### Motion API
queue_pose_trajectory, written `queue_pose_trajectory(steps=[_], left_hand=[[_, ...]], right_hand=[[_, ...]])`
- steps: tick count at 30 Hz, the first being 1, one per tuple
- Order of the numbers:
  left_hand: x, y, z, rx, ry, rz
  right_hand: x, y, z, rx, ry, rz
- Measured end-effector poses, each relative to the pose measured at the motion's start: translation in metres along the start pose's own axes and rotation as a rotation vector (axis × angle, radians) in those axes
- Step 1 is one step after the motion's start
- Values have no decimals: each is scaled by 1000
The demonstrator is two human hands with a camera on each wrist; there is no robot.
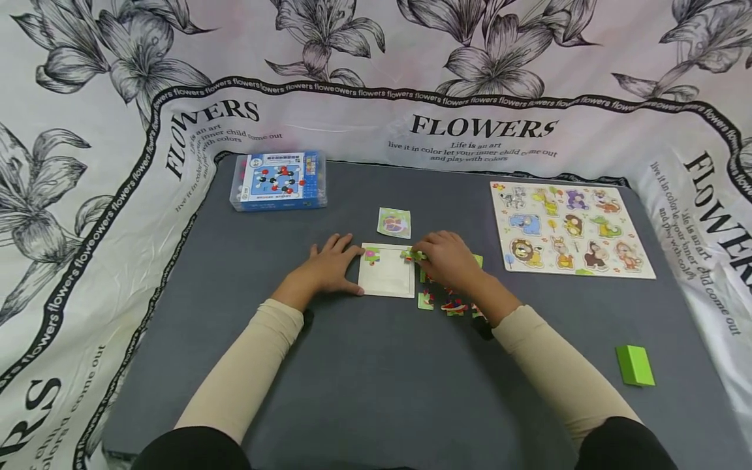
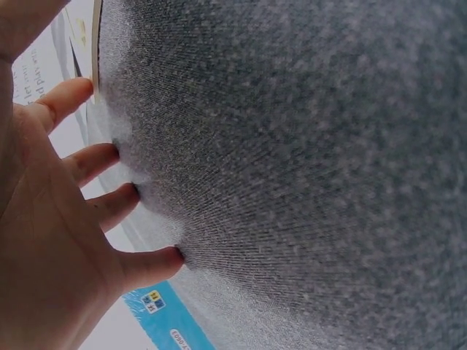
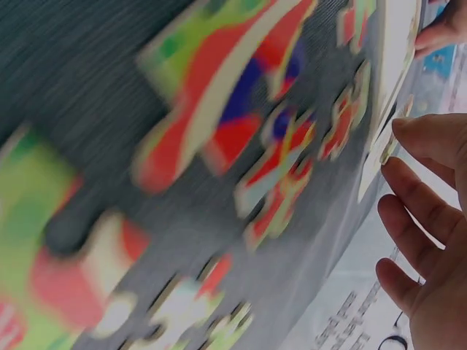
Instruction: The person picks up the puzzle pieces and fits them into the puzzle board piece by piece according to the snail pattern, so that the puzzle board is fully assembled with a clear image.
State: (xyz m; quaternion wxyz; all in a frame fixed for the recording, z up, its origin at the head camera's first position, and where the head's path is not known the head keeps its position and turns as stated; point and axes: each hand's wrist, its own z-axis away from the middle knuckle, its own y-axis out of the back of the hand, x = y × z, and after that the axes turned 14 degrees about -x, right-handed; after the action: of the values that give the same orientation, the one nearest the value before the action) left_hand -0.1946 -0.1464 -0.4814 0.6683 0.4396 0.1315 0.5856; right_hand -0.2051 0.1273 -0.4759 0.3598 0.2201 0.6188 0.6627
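A shallow white puzzle tray (image 1: 384, 282) lies in the middle of the table, with a green and pink jigsaw piece (image 1: 371, 255) in its upper left corner. At the tray's left edge my left hand (image 1: 329, 267) rests with spread fingers, its thumb and index finger touching the rim. In the left wrist view, the other fingertips (image 2: 171, 261) press on the grey cloth. My right hand (image 1: 451, 262) pinches a small green jigsaw piece (image 1: 418, 255) between thumb and index finger at the tray's upper right corner. Loose red and green pieces (image 3: 219, 95) lie beneath the right hand, partly hidden.
A small picture card (image 1: 394, 223) lies just beyond the tray. Farther back on the left sits a blue plastic box (image 1: 279, 181). An animal puzzle board (image 1: 564, 225) lies at the right, with a green block (image 1: 635, 365) nearer the front.
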Motion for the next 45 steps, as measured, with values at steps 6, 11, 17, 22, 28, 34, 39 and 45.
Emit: queue_pose_trajectory(steps=[6,11,17,22,28,34,39,45], left_hand=[[3,-4,-2,-12,-2,-4],[6,-5,-1,-23,-6,-4],[8,-9,-4,-38,-11,-17],[9,-8,-6,-31,-7,-22],[9,-4,-4,-25,-5,-24],[5,3,-2,-20,7,-14],[1,8,-2,10,3,-13],[0,3,0,-14,3,-3]], right_hand=[[-14,-4,-13,-17,15,10],[-23,-8,-22,-24,29,12],[-28,-15,-27,-49,24,37],[-30,-15,-26,-36,12,46],[-32,-13,-29,-14,4,66],[-37,-6,-36,-13,17,196],[-37,-1,-41,-40,-10,91],[-35,-8,-39,-107,-2,-39]])
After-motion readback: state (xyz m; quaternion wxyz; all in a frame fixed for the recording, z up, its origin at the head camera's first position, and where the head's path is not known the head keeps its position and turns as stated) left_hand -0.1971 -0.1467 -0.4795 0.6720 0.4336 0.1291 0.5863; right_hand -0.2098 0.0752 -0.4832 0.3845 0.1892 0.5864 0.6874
